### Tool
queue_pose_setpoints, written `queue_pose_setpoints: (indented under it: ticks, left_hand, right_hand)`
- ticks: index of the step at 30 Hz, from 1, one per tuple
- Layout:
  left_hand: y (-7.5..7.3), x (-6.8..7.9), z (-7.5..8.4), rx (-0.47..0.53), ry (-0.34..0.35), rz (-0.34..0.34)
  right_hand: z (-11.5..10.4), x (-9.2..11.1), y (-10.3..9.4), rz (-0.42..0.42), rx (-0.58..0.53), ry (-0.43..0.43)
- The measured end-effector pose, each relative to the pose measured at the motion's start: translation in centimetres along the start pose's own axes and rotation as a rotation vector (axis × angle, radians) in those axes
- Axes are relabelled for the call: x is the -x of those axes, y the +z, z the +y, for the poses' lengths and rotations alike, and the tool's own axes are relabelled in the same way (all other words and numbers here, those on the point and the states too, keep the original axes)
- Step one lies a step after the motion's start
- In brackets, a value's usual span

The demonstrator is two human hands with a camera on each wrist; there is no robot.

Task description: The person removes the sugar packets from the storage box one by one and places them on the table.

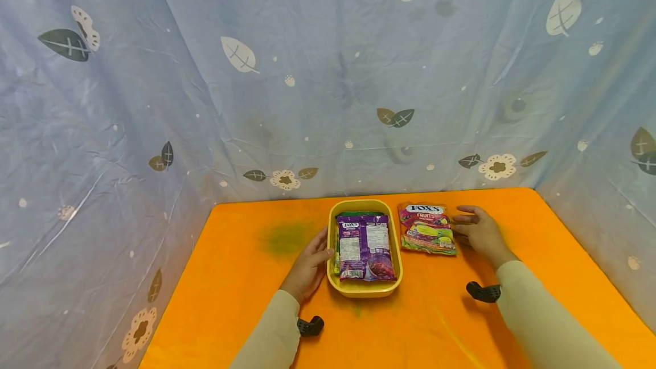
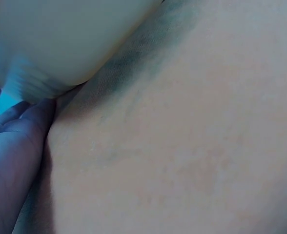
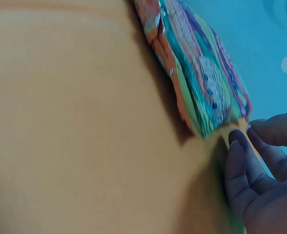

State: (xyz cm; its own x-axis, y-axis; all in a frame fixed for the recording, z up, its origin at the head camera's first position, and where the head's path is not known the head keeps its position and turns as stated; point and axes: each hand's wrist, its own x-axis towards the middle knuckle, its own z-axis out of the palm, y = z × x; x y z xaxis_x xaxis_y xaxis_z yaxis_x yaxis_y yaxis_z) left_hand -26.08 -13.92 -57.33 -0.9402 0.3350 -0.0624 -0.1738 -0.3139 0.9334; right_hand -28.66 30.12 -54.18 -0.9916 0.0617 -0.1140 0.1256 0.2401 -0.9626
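A yellow plastic tray [image 1: 365, 293] stands on the orange table. Inside it lies a purple candy bag [image 1: 366, 249] marked FOX'S, overlapping a green packet [image 1: 360, 213] that is mostly hidden. My left hand [image 1: 308, 263] grips the tray's left side, thumb at the rim and fingers along the outer wall. To the right of the tray lies an orange FOX'S FRUITS candy bag [image 1: 427, 229]. Beside its right edge is my right hand [image 1: 480, 235], fingers loosely bent and parted; in the right wrist view, its fingertips [image 3: 237, 141] come close to the bag's corner.
An orange cloth [image 1: 246, 300] covers the table, with a greenish patch left of the tray. Blue curtains [image 1: 318, 101] with leaf and flower prints hang behind and at both sides. A black wrist device [image 1: 311, 327] shows at each sleeve cuff.
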Motion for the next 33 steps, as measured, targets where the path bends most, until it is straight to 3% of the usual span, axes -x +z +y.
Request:
queue_pose_setpoints:
  ticks: [18, 28, 33]
  left_hand:
    - [0.0, 0.0, 0.0, -0.001, 0.0, -0.006]
    - [0.0, 0.1, 0.0, 0.001, 0.009, -0.009]
    - [0.0, 0.1, 0.0, 0.004, 0.01, -0.011]
  right_hand:
    - [0.1, 1.3, -2.4, 0.039, 0.051, 0.011]
    - [-0.7, 1.0, -2.2, 0.018, -0.025, -0.005]
    - [-1.7, 0.9, -1.2, -0.006, 0.001, -0.038]
